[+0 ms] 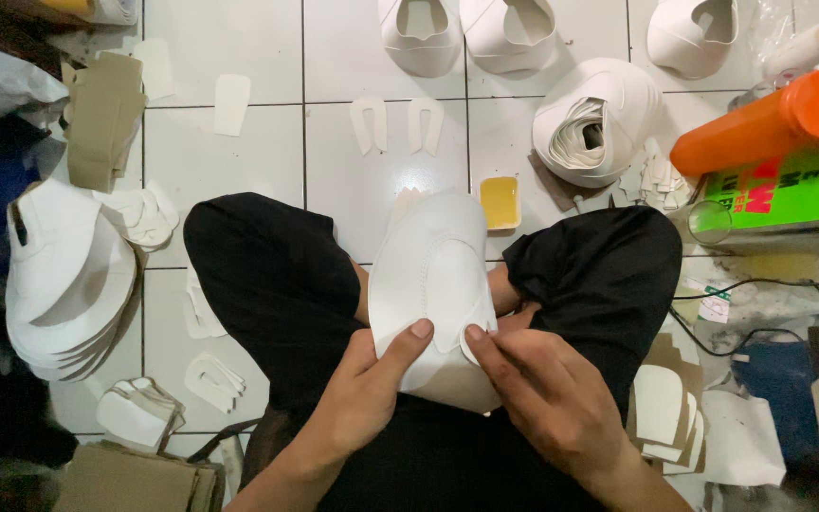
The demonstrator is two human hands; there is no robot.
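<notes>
At the far left a stack of curved white shoe-upper pieces lies on the white tiled floor. The left hand pinches the lower edge of a white curved shoe-upper panel, thumb on top. The panel rests over the lap, with its long axis running away from the fingers. The right hand presses its fingertips on a small flap, equally near. A small square tub of yellow glue stands beyond.

The white shoe upper looks like smooth, matt synthetic leather; the floor tiles are glossy ceramic (faintly reflective), and the orange bottle is shiny plastic.
</notes>
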